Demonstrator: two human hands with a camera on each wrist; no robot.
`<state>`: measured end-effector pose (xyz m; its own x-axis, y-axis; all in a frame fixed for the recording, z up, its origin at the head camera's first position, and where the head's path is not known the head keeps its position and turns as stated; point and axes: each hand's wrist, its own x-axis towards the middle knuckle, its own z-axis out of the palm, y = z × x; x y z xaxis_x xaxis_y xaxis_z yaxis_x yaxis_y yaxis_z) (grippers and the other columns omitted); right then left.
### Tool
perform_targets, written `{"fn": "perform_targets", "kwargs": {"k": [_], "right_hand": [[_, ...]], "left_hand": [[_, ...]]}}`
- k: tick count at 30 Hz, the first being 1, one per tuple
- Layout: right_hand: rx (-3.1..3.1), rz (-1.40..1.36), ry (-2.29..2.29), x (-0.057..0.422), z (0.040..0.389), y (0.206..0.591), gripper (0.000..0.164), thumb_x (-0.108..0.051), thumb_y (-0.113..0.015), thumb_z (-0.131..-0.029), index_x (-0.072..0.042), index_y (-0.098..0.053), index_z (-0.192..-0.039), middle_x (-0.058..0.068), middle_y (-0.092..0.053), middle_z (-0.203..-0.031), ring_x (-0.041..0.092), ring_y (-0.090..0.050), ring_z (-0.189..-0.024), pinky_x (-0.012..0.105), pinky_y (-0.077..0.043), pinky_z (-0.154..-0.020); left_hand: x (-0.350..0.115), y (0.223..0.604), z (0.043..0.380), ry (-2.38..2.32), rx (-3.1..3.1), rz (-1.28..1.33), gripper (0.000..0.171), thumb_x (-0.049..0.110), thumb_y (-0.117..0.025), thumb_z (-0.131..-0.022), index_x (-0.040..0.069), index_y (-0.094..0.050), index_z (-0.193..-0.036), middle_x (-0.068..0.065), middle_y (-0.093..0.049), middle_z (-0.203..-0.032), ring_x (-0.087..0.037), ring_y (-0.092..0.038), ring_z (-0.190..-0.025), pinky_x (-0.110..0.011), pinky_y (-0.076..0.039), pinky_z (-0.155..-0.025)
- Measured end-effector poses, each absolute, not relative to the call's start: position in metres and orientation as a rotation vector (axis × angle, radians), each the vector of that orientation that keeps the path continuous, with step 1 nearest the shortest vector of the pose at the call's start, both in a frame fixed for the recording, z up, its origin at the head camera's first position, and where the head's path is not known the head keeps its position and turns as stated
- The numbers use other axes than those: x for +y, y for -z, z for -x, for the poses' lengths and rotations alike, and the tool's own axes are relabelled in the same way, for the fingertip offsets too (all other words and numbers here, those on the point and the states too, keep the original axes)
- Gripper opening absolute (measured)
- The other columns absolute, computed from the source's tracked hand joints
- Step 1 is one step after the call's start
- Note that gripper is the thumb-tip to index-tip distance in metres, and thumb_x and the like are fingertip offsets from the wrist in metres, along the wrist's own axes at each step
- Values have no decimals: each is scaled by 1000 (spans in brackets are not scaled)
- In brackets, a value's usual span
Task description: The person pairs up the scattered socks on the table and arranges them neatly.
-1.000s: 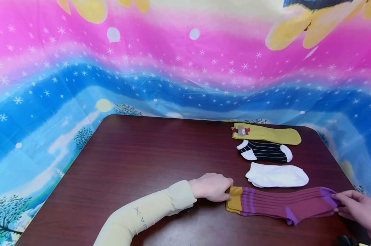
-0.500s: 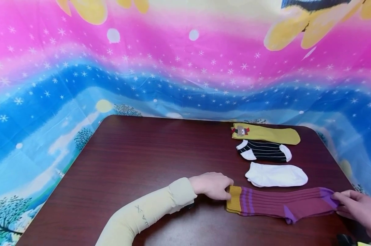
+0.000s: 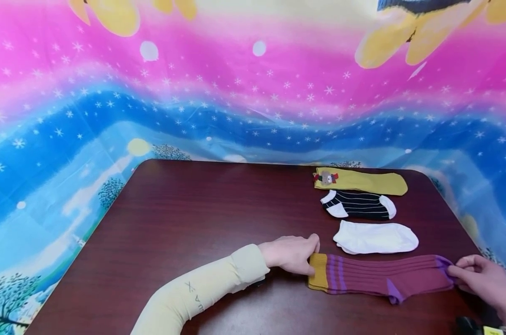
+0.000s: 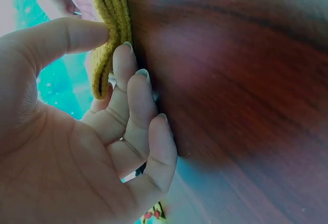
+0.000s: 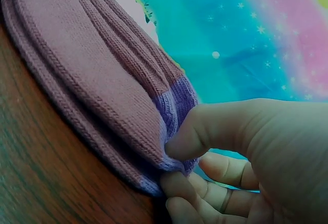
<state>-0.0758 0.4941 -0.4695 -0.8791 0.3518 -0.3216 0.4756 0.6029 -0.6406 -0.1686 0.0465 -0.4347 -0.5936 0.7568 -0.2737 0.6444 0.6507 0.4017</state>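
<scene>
A pair of long ribbed maroon socks (image 3: 374, 277), with a mustard cuff and purple stripes, heel and toe, lies flat across the right front of the table. My left hand (image 3: 292, 253) pinches the cuff (image 4: 117, 14) between thumb and fingers; its layers show edge-on in the left wrist view. At the other end, my right hand (image 3: 485, 281) pinches the purple toe (image 5: 179, 101) with thumb and forefinger. Two knitted layers, one over the other, are visible in the right wrist view. Just behind them lie white socks (image 3: 376, 237), touched by neither hand.
Farther back are black striped socks (image 3: 361, 204) with white ends and yellow-green socks (image 3: 370, 181) with an animal figure, forming a column. The dark wooden table (image 3: 194, 204) stretches left. A printed cloth (image 3: 236, 93) hangs behind it. A dark object (image 3: 466, 324) sits at the lower right.
Both hands keep hold of the maroon socks' ends. The toe end and my right hand have shifted slightly left; the head view has also moved a little.
</scene>
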Motion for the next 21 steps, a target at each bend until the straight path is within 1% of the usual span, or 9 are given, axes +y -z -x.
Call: {"fn": "perform_targets", "kwargs": {"k": [6,8,9,12,15,16,18,20,21], "right_hand": [[2630,-679,1153,494,74,472,37,-27,-62,-101,9,-55,-95,2,-61,-80,13,-65,-66,29,-57,-61],[2620,-668,1174,494,75,472,40,-27,-58,-103,12,-54,-100,1,-64,-81,13,-66,-67,30,-58,-62],[2620,-653,1176,493,76,471,44,-28,-56,-104,16,-52,-105,3,-65,-83,14,-67,-68,31,-58,-62],[2600,-678,1160,490,79,467,66,-39,-55,-104,22,-43,-123,17,-66,-93,19,-67,-71,36,-59,-63],[2680,-724,1059,484,82,459,83,-51,-57,-101,22,-35,-135,35,-59,-105,26,-65,-76,39,-57,-61],[2716,-751,1010,481,84,455,88,-55,-58,-99,20,-35,-137,40,-54,-111,31,-64,-80,42,-56,-65],[2830,-754,902,474,88,446,89,-58,-57,-98,19,-37,-138,45,-48,-121,46,-59,-92,52,-53,-75],[2948,-693,819,468,93,437,85,-57,-53,-100,17,-38,-139,48,-42,-131,59,-49,-107,63,-44,-85],[2991,-668,794,465,96,432,84,-57,-51,-101,16,-38,-141,48,-39,-134,63,-43,-113,68,-39,-88]], "left_hand": [[45,435,167,-382,2442,-1093,41,34,-80,-85,24,-46,-106,9,-57,-78,-9,-55,-68,-25,-43,-61],[44,435,167,-394,2442,-1102,42,34,-81,-84,23,-48,-108,9,-57,-79,-9,-55,-69,-24,-43,-62],[43,436,168,-396,2446,-1108,42,35,-80,-84,23,-49,-109,10,-56,-79,-8,-55,-68,-24,-43,-62],[39,436,174,-412,2456,-1139,41,37,-80,-86,23,-52,-112,11,-56,-78,-5,-55,-69,-23,-43,-62],[31,434,183,-461,2482,-1161,41,41,-77,-88,22,-55,-117,11,-58,-82,-3,-56,-73,-23,-45,-66],[28,433,187,-485,2494,-1168,42,43,-76,-89,21,-56,-119,11,-59,-87,-3,-57,-77,-23,-46,-69],[22,429,195,-537,2521,-1179,48,47,-73,-92,19,-57,-128,8,-64,-100,-4,-60,-90,-24,-48,-80],[16,424,201,-577,2554,-1191,59,52,-68,-94,17,-54,-140,4,-65,-121,-7,-60,-109,-26,-46,-94],[13,421,205,-598,2573,-1199,65,55,-65,-95,16,-51,-146,2,-62,-132,-9,-58,-119,-28,-44,-100]]}}
